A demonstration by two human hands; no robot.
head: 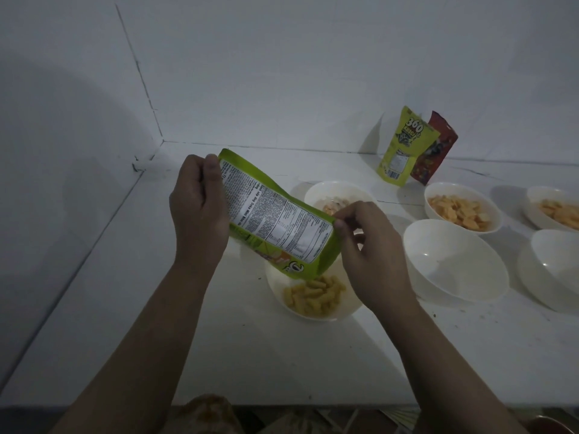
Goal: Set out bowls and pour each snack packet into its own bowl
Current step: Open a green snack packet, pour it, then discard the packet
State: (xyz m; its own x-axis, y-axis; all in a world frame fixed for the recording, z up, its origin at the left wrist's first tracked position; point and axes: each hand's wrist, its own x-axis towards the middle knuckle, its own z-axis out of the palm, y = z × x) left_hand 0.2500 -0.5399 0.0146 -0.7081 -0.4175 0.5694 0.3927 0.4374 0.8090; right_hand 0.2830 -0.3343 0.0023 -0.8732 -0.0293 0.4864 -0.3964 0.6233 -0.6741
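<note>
A green snack packet (275, 220) hangs tilted, mouth down, over a white bowl (351, 310) that holds a heap of yellow puffed sticks (315, 296). My left hand (200, 211) grips the packet's upper end. My right hand (369, 249) pinches its right edge between thumb and fingers. Behind the packet stands another white bowl (313, 192) with pale snacks, partly hidden. Right of it, two bowls hold orange pieces (457, 211) (560, 209). Two white bowls stand empty (454, 261) (554, 267).
A yellow-green packet (404, 148) and a red packet (438, 148) lean against the back wall at the right. The white counter (156, 308) meets walls at the left and back. Its front edge runs along the bottom, with dim objects below.
</note>
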